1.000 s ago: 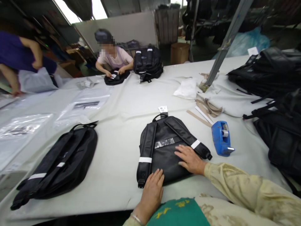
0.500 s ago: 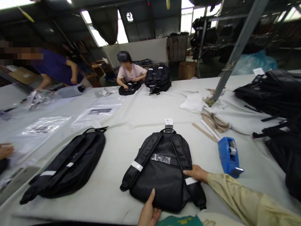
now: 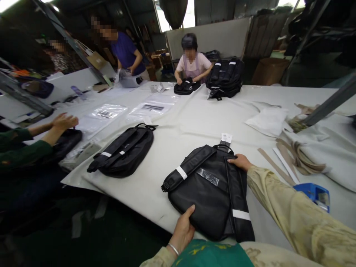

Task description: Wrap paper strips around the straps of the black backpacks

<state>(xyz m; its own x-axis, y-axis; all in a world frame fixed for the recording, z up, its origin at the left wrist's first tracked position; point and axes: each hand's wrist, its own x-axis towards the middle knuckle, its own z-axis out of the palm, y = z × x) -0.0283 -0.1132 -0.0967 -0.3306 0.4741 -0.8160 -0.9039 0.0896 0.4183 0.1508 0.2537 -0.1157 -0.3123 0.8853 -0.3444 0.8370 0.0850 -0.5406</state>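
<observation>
Between left hand [image 3: 182,231], right hand [image 3: 240,162], black backpack [image 3: 204,202]

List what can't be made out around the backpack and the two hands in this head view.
Head view only.
Backpack: its underside lies against the table, hidden.
Left hand: fingers tucked under the backpack's near edge; only the thumb shows.
Right hand: whether it grips the strap top or just rests there is unclear.
Hang tag: print too small.
Tape dispenser: partly covered by the right sleeve.
</observation>
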